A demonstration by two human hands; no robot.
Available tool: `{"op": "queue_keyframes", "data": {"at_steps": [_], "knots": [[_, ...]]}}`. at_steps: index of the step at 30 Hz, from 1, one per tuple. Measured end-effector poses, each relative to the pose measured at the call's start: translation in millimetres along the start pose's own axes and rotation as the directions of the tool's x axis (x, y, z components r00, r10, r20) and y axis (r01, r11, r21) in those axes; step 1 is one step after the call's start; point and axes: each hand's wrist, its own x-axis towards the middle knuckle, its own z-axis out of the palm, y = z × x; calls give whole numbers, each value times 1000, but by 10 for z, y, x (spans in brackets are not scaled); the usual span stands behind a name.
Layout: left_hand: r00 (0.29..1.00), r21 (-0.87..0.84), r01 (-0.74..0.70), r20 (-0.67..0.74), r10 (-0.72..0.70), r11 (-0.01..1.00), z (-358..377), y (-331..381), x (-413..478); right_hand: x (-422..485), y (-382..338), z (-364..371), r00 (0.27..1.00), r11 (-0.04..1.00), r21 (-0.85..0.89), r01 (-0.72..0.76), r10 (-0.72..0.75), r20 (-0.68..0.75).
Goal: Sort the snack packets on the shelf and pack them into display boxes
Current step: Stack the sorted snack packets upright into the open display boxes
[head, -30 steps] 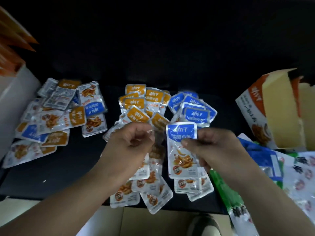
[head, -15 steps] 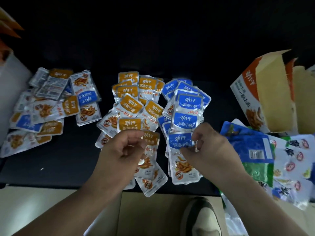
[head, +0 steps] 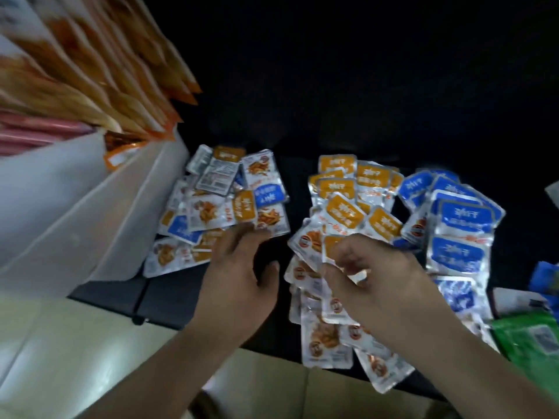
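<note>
Small silver snack packets lie on a black shelf [head: 187,285] in three groups. A mixed pile [head: 223,207] of orange- and blue-labelled packets sits on the left. Orange-labelled packets [head: 348,189] overlap in the middle, and blue-labelled packets [head: 459,219] are stacked on the right. My left hand [head: 239,273] reaches to the near edge of the mixed pile, fingers extended and touching packets there, thumb spread. My right hand [head: 372,285] is over the near part of the orange group, its curled fingers pinching an orange-labelled packet [head: 331,247].
A white display box [head: 75,207] holding tall orange bags [head: 90,71] stands against the mixed pile on the left. A green bag [head: 532,337] and a blue bag [head: 547,273] lie at the right edge. Pale floor shows below the shelf's front edge.
The view swung left, bringing the white box in. My right hand let go of the blue packet and moved to the orange packets. My left hand left the orange packets and reached to the mixed pile.
</note>
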Motion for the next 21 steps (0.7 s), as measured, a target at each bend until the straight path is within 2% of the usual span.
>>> {"op": "queue_keyframes", "data": {"at_steps": [2,4,6,9,13,15,17,19,21], "knots": [[999,288,-38,12,37,957,-139,-316,246,67,-94,129,1000,1000,29,10,-11,29],[994,419,23,86,-65,907,-265,-474,524,140,-165,229,999,999,37,38,-39,31],[953,510,49,232,-192,859,-294,-616,757,200,-235,312,997,996,63,65,-67,36],[887,501,45,378,-265,864,-243,-778,877,283,-292,443,995,989,102,103,-103,-5],[925,476,18,326,-195,879,-170,-887,605,477,-369,566,976,975,56,215,-213,-52],[941,474,-4,301,-157,881,-182,-886,399,662,-443,609,967,968,-4,252,-252,-32],[948,477,-20,289,-135,879,-213,-860,209,876,-522,677,969,962,-129,242,-235,71],[939,488,-30,312,-142,872,-235,-832,32,1048,-599,763,962,937,-293,190,-117,248],[934,462,-14,322,-153,887,-256,-834,-112,1154,-655,873,929,906,-383,179,-29,368]]}}
